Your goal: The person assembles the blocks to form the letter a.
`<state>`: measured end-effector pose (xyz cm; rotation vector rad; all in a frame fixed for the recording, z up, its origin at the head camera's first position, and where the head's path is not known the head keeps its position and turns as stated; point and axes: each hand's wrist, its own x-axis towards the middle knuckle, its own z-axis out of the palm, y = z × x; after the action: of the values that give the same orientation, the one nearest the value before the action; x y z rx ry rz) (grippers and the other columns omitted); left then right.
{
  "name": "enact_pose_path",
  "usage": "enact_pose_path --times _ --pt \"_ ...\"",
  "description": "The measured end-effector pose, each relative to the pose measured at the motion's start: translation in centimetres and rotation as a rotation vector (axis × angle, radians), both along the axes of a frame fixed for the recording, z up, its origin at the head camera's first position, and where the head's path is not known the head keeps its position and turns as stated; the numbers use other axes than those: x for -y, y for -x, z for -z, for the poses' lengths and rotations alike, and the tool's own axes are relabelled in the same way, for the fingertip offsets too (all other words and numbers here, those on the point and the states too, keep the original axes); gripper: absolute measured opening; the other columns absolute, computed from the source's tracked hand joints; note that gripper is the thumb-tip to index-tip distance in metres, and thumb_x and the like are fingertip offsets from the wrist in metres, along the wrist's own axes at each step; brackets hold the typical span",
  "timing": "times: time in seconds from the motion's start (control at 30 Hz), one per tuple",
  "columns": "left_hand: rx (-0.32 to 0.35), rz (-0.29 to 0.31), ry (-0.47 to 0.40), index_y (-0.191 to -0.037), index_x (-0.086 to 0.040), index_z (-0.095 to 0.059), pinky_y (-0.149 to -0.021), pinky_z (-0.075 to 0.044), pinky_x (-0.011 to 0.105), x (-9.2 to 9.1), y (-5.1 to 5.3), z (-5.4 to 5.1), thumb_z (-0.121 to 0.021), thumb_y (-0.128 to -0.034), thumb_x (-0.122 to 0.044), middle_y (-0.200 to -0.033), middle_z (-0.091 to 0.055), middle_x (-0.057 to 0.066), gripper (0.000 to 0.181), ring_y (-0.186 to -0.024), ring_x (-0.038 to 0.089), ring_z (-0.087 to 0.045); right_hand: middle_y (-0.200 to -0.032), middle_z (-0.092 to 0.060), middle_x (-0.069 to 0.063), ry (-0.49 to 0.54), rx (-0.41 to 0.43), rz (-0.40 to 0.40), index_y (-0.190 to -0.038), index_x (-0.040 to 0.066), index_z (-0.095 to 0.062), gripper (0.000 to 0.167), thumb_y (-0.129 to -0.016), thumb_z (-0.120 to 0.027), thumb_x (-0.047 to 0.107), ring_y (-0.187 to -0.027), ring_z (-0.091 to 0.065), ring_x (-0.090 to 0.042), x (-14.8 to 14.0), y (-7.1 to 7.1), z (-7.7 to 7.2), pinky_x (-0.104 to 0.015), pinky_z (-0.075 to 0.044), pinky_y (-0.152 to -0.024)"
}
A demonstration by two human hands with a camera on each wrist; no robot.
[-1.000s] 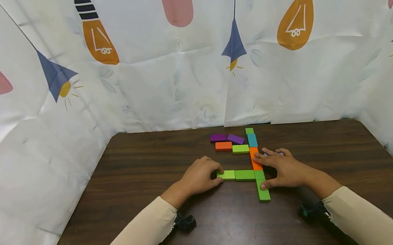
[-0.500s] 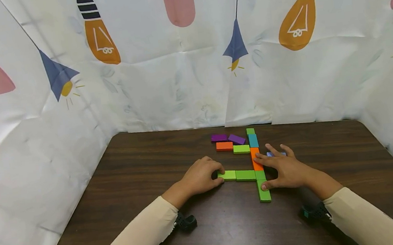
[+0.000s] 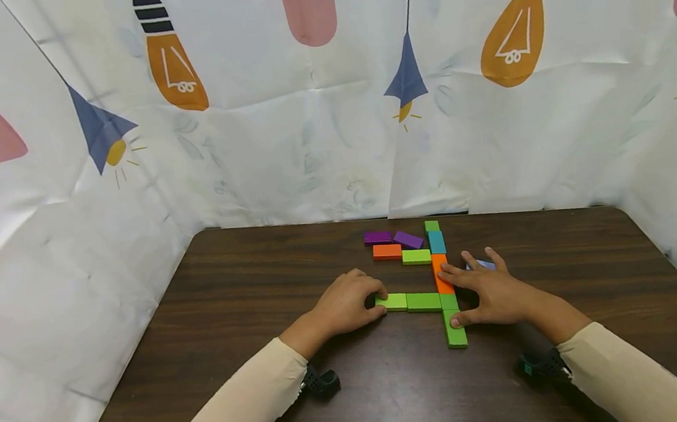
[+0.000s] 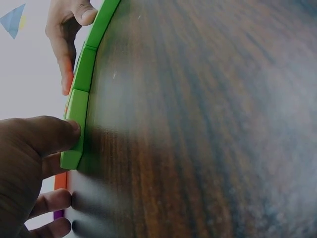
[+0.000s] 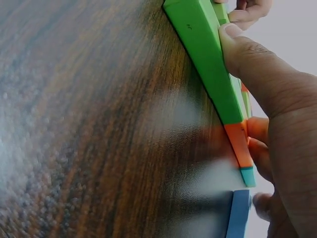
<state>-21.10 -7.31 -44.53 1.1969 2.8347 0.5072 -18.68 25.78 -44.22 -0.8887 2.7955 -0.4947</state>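
Note:
In the head view my left hand pinches the outer end of a light green block, thumb in front and a finger behind. That block butts against a green block, which meets a column of blocks at its right. My right hand is spread over the column. Its thumb rests on the lowest green block, and a fingertip touches an orange block. Above the orange one lies a teal block. A blue block lies apart from the column, near my right hand's other fingers.
Two purple blocks, a red-orange block and a lime block lie left of the column on the dark wooden table. A patterned white cloth hangs behind the table.
The blue block beside my right hand has shifted slightly right, and that hand's outer fingers have moved and spread a little. My left hand stays on the light green block.

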Motion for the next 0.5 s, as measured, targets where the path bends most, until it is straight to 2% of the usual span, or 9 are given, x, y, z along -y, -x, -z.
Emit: enact_pose_path --times 0.13,0.3,0.5 --pt "0.002 -0.002 0.003 -0.108 -0.023 -0.075 -0.095 -0.048 0.041 0.00 0.03 0.00 -0.079 -0.0923 -0.033 -0.107 -0.072 -0.009 0.019 -0.106 0.019 -0.058 -0.162 -0.037 -0.009 -0.020 -0.025 -0.009 -0.156 0.012 -0.044 0.100 -0.082 -0.068 0.074 -0.153 -0.013 -0.044 0.06 -0.02 -0.08 -0.069 0.013 -0.111" --pt "-0.002 -0.002 0.005 -0.109 -0.023 -0.075 -0.095 -0.048 0.041 0.01 0.11 0.15 -0.079 -0.0923 -0.033 -0.106 -0.072 -0.010 0.019 -0.105 0.018 -0.058 -0.162 -0.036 -0.010 -0.018 -0.013 -0.017 -0.158 0.010 -0.040 0.102 -0.083 -0.067 0.074 -0.152 -0.024 -0.036 0.00 -0.06 -0.04 -0.066 0.010 -0.114" --pt "-0.006 0.003 -0.002 -0.108 -0.023 -0.075 -0.094 -0.049 0.041 0.03 0.07 0.06 -0.079 -0.0922 -0.033 -0.106 -0.072 -0.009 0.019 -0.105 0.019 -0.058 -0.163 -0.034 -0.010 -0.017 0.001 -0.013 -0.159 0.010 -0.037 0.104 -0.083 -0.066 0.074 -0.151 -0.025 -0.041 -0.01 -0.07 0.02 -0.067 0.011 -0.114"
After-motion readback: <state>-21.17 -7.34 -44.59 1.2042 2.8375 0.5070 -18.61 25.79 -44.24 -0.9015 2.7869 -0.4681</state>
